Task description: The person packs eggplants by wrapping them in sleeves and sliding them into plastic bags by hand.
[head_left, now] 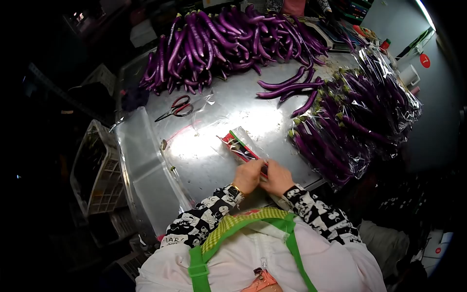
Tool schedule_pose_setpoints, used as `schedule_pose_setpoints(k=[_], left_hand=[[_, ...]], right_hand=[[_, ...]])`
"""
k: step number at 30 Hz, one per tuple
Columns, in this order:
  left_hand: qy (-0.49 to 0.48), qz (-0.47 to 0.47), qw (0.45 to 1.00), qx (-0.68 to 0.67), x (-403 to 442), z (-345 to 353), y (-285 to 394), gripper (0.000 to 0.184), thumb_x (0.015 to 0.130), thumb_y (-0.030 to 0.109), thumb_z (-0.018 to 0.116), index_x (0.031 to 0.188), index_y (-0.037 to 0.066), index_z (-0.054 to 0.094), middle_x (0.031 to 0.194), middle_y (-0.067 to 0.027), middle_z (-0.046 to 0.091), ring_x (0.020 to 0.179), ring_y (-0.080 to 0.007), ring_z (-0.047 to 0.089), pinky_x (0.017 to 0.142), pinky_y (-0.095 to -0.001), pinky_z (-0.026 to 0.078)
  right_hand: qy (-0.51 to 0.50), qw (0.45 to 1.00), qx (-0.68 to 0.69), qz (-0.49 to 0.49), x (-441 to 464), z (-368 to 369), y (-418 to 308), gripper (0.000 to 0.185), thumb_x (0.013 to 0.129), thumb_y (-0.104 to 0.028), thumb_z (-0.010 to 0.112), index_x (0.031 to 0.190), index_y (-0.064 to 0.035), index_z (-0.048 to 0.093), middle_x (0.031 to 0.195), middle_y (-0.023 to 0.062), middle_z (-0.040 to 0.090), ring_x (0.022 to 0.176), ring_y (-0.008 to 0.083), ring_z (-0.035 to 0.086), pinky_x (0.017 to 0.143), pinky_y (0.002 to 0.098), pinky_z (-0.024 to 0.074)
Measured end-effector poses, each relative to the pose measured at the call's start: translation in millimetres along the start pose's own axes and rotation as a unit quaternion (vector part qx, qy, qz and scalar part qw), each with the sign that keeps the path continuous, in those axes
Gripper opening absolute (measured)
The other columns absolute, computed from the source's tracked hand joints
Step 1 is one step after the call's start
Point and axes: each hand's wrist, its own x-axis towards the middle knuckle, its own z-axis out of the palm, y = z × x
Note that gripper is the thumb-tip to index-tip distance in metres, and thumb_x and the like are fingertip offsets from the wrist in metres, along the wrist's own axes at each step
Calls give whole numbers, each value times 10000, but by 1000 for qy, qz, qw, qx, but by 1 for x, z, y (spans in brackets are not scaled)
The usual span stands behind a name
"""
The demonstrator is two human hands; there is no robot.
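Near the front edge of the metal table (204, 165), my left hand (248, 176) and my right hand (277, 178) are side by side. Both have curled fingers closed on the near end of a narrow red and green plastic packet (239, 147). The packet points away from me, tilted to the left, and its far end shows clear film. Red-handled scissors (176, 109) lie on the table to the upper left. Flat clear plastic bags (151, 170) are stacked at the table's left side.
A large heap of purple eggplants (209, 44) covers the back. Several loose ones (292, 88) lie right of centre. Bagged eggplants (340, 126) fill the right side. A white crate (104, 187) stands at left. Another person (293, 7) is partly visible behind the table.
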Motion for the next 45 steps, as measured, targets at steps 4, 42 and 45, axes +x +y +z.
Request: schedule_pose_setpoints(k=[4,42,45], left_hand=[[63,-15,997,36,-6,-6,-18,199,785,25,540,978,61,570,774,-133,597,709,-321,620,599,-412,499],[138,4,970,-200,112,-152,33,129,904,71,598,912,-34,672,659,-133,624,545,-168,584,529,-291,450],[87,-54,966,-236,124,-148,43,146,910,70,590,923,-52,671,634,-61,616,558,-76,554,510,-252,426]], right_hand=[[-77,994,-43,69,-53,-32,9,778,632,-339,771,1233,-14,398,1042,241,594,960,425,592,843,509,466],[-53,940,336,-1,16,-179,-96,296,977,-255,537,961,31,613,765,27,602,701,67,559,612,227,467],[-129,949,287,19,-6,-172,-91,278,991,-232,512,1002,29,607,772,28,615,664,90,589,571,244,514]])
